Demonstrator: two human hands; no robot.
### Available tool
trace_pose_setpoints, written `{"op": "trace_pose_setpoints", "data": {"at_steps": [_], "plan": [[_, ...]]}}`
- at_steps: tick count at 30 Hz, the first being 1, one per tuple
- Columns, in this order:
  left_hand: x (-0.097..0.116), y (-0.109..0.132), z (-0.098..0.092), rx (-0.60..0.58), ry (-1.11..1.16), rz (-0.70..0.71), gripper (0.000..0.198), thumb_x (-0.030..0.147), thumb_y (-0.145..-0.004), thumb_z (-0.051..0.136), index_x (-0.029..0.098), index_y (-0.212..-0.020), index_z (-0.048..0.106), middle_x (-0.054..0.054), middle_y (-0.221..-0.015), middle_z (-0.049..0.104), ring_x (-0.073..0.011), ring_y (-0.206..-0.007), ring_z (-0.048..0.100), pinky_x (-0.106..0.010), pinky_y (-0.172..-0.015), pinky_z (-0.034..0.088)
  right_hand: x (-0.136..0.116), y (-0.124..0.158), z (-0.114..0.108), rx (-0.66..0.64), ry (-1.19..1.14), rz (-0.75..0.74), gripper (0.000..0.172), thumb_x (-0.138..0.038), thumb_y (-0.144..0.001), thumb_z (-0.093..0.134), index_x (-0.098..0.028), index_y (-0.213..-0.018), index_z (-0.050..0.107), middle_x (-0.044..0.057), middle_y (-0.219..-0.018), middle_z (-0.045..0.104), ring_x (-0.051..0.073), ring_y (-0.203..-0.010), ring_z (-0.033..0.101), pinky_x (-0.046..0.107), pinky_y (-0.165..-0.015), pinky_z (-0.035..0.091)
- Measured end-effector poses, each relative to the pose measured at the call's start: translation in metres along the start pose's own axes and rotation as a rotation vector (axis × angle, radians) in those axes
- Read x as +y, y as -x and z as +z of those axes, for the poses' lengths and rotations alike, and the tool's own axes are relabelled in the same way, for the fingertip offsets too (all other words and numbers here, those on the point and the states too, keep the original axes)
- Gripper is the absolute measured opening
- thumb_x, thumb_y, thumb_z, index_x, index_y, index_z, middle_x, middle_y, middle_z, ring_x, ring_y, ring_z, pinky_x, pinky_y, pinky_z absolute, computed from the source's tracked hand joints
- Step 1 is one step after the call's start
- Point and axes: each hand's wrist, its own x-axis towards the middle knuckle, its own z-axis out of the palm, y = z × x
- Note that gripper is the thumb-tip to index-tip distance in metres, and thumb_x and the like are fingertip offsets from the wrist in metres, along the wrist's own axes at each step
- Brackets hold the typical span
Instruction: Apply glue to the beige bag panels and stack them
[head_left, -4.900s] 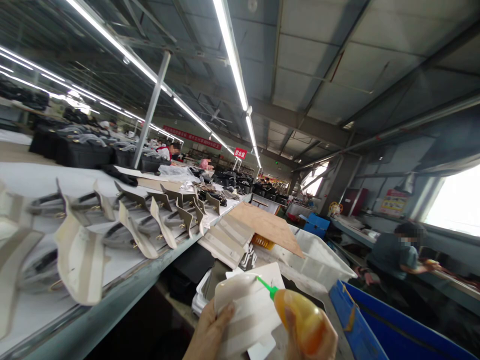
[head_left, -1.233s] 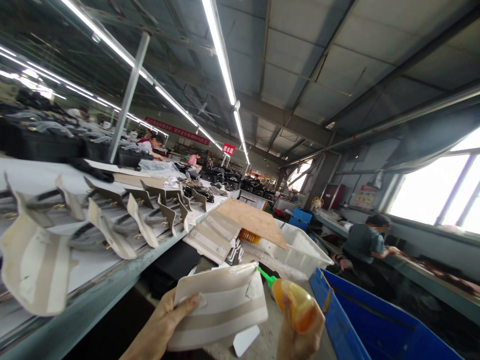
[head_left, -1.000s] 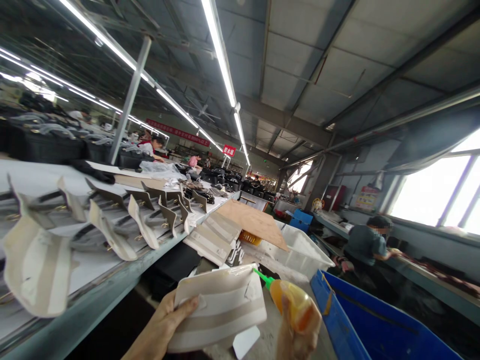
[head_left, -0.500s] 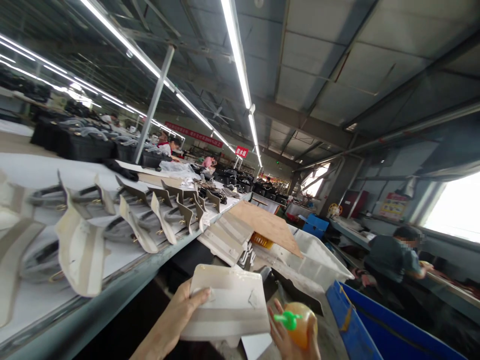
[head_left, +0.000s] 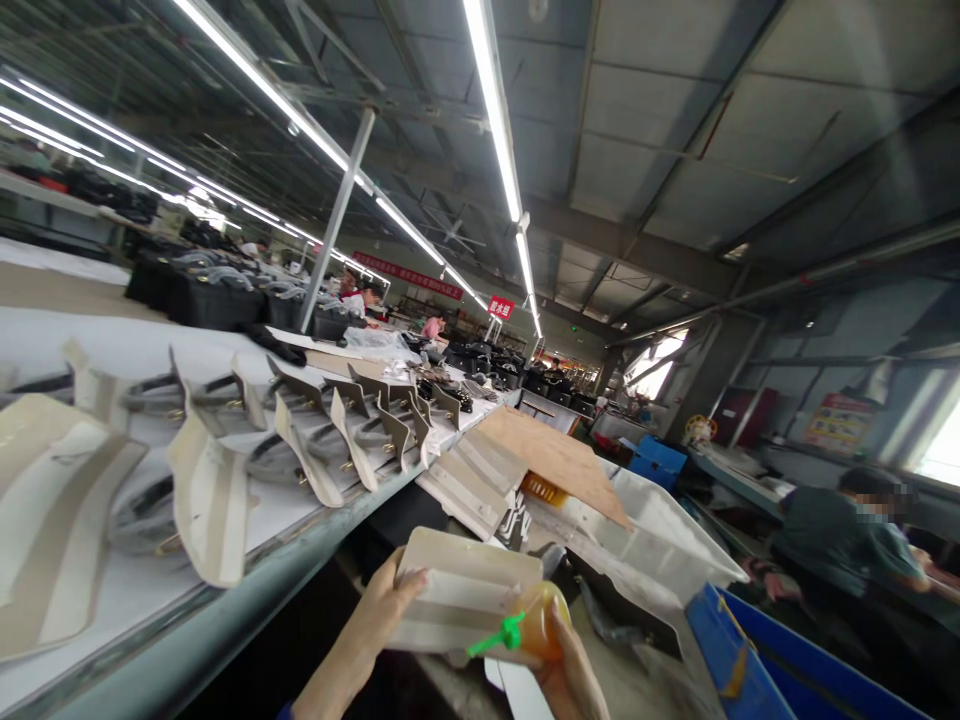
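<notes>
My left hand (head_left: 386, 615) grips the left edge of a flat beige panel piece (head_left: 459, 592), thumb on top, holding it nearly level at the bottom middle. My right hand (head_left: 571, 680) is wrapped round an orange squeeze bottle (head_left: 541, 622) with a green nozzle (head_left: 496, 638). The nozzle points left and lies over the panel's near edge. Only part of the right hand shows at the bottom edge.
A long white bench (head_left: 142, 420) at left carries several beige pieces standing on edge. A stack of panels (head_left: 469, 475), a brown board (head_left: 551, 455), a white tub (head_left: 660, 530) and a blue bin (head_left: 757, 660) lie ahead. A seated person (head_left: 847, 550) works at right.
The panel has tipped from upright to nearly flat. The bottle has swung round, its nozzle now pointing left over the panel. The view has panned slightly left.
</notes>
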Motion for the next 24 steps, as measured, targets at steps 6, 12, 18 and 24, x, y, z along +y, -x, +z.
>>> {"op": "trace_pose_setpoints", "data": {"at_steps": [6,12,18,24], "plan": [[-0.013,-0.011,-0.018,0.153,0.130,-0.063,0.075,0.031,-0.089,0.060,0.017,-0.151,0.021,-0.019,-0.157,0.035,-0.0319,-0.127,0.056,-0.036,-0.087,0.056,0.014,-0.069,0.012,0.105,-0.033,-0.150,0.036,-0.044,-0.085,0.070,-0.013,-0.103,0.064,0.007,-0.101,0.068,0.018,-0.088,0.066,0.036,-0.079,0.055],[-0.026,-0.020,-0.023,0.192,0.116,-0.049,0.066,0.031,-0.084,0.068,0.015,-0.141,0.039,-0.023,-0.146,0.050,-0.0308,-0.105,0.070,-0.036,-0.076,0.059,0.042,-0.127,0.023,0.199,-0.079,-0.162,0.030,-0.040,-0.093,0.060,-0.015,-0.109,0.060,0.005,-0.106,0.062,0.017,-0.091,0.062,0.036,-0.080,0.054],[-0.045,-0.032,-0.020,0.178,0.078,-0.066,0.069,0.030,-0.076,0.076,0.015,-0.135,0.044,-0.026,-0.142,0.054,-0.0293,-0.090,0.075,-0.031,-0.064,0.059,0.052,-0.147,0.042,0.156,-0.127,-0.156,0.033,-0.043,-0.093,0.059,-0.015,-0.108,0.060,0.006,-0.109,0.062,0.018,-0.096,0.062,0.039,-0.084,0.053],[-0.059,-0.041,-0.030,0.119,0.052,-0.049,0.073,0.033,-0.071,0.080,0.018,-0.132,0.044,-0.028,-0.142,0.052,-0.0310,-0.089,0.075,-0.033,-0.064,0.060,0.032,-0.122,0.012,0.255,-0.157,-0.149,0.041,-0.048,-0.093,0.057,-0.016,-0.118,0.058,0.008,-0.118,0.060,0.021,-0.104,0.060,0.043,-0.089,0.051]]}}
